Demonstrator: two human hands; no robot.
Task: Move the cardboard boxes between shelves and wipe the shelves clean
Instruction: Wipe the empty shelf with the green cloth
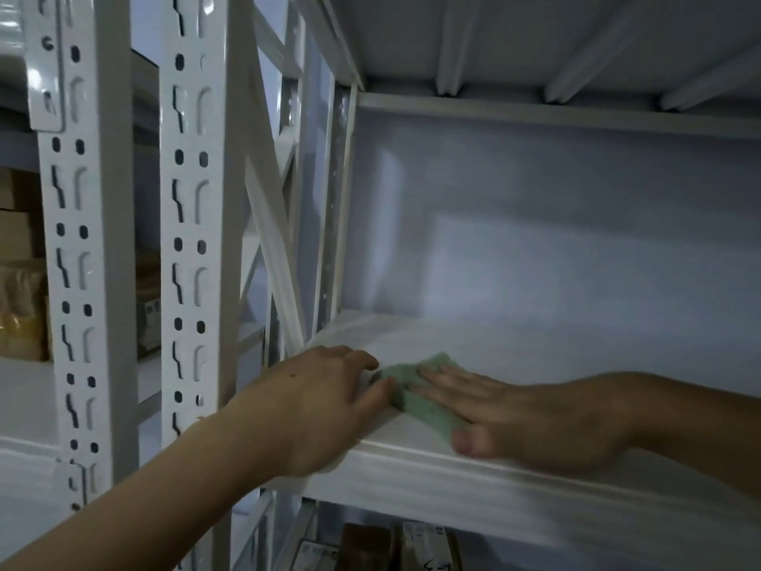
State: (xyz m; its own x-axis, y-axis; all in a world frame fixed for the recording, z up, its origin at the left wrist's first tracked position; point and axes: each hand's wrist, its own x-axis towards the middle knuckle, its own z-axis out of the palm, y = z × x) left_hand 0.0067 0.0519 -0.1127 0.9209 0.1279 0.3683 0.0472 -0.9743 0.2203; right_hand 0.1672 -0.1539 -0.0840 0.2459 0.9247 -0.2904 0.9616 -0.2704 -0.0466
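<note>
Two hands on one shelf, w/ a green cloth between them near the front left corner. Right hand lies flat on the cloth, fingers straight and spread, palm down, pressing; thumb sits at the front lip of the shelf. Nothing curled round the cloth, it's just pinned under the palm and fingers. Left hand sits just beside it to the left, loosely curved; fingertips touch or nearly touch the cloth's left edge, can't tell if it pinches anything. Looks like it's steadying on the shelf, holding nothing I can see.

Cloth: thin, soft, limp, prob. light. It'll bunch or fold if pushed from one edge, so flat pressure over the middle is the way to drive it, as the right hand does now. Painted metal shelf looks smooth, so the cloth should slide easily; could also slip out from under the hand on a fast stroke. To lift it, pinch any free corner, e.g. the far one poking out past the fingers.

Boxes: brown cardboard, stacked on the next bay to the left behind the slotted uprights, well apart from both hands. More boxes on the level below, partly cut off. Stiff-sided, weight unknown; best taken w/ both hands at opposite sides. This shelf holds none, so I'd judge the wiping step is in hand.
</note>
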